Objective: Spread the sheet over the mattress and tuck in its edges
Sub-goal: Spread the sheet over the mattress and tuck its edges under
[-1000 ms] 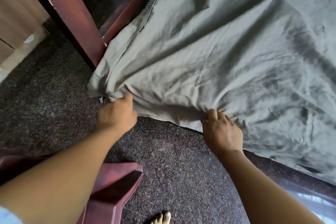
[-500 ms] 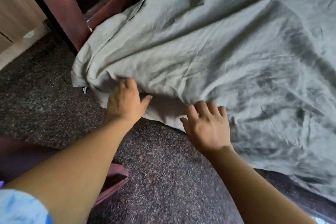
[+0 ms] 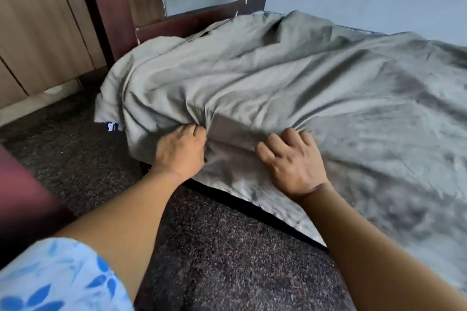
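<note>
Left grip bunching sheet edge, right grip pressing beside, floor below

The sheet hid nearly all of the mattress, except a piped strip at the far side. The left hand had its fingertips buried in a fold. The corner tag was too small to read. A maroon shape at the left edge was blurred and cut off.

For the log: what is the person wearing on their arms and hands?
The left arm has a short sleeve, light blue with a darker blue leaf print. The right forearm shows no sleeve in view. Left hand and right hand are bare: no gloves, rings or watch visible.
</note>
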The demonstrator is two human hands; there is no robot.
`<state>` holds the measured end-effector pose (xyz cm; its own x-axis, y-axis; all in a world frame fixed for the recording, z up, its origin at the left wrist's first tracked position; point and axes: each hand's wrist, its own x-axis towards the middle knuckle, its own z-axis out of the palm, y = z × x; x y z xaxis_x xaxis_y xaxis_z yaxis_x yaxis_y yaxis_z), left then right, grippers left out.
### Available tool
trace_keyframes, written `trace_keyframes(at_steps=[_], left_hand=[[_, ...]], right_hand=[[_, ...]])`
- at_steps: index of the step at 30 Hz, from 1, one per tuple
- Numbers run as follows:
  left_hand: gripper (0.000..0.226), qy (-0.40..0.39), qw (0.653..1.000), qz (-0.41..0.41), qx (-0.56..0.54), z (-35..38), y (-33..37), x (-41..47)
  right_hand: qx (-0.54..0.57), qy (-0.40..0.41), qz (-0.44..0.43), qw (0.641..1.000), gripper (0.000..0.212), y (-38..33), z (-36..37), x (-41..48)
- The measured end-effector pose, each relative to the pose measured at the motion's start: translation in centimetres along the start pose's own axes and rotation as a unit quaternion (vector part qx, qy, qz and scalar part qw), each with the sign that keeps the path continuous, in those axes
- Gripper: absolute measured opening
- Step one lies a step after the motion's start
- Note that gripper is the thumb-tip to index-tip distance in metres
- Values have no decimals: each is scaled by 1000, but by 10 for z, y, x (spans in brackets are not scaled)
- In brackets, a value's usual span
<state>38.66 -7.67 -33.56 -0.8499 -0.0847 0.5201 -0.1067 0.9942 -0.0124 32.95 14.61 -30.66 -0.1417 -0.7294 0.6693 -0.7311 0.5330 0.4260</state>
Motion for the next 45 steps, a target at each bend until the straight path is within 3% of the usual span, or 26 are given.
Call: trace_keyframes(at_steps=[6,9,10,14,18,22,26,32,35,37,40,42,45], left_hand=[[14,-67,997,-11,23,15,-8,-39],[13,-27,999,-34,-2,2,-12,-40],[14,-3,999,-46,-13,-4,-14,-35],[20,70,990,-118,-37,-29,-21,1],[41,29,972,-225,-53,-34,-31,27],[40,25,976,-214,-34,-29,-52,30],[12,64,984,-168,1,-29,-65,33],[10,81,986,-140,37,-39,-71,31],[5,44,980,-186,50,-38,-84,27],[8,12,975,-211,66,-34,-92,23],[8,26,975,-209,72,-33,-83,14],[25,38,982,-171,66,-28,-69,9],[43,-16,989,-134,67,-18,-49,1]], right_hand=[[-20,-44,15,999,21,-36,2,-17],[-34,-54,27,998,9,-34,-5,-11],[-32,-51,35,998,14,-32,-10,-8],[-51,-53,137,988,22,-17,-24,14],[-8,-101,266,959,29,-8,-30,23],[94,-67,349,930,25,6,-33,23],[118,-51,293,948,31,16,-30,19],[59,-69,177,980,6,16,-34,0],[57,-106,143,982,15,20,-39,0],[49,-106,118,986,16,19,-45,2],[41,-113,104,987,28,15,-52,3],[37,-119,92,988,28,10,-53,1],[22,-124,64,990,26,7,-55,-2]])
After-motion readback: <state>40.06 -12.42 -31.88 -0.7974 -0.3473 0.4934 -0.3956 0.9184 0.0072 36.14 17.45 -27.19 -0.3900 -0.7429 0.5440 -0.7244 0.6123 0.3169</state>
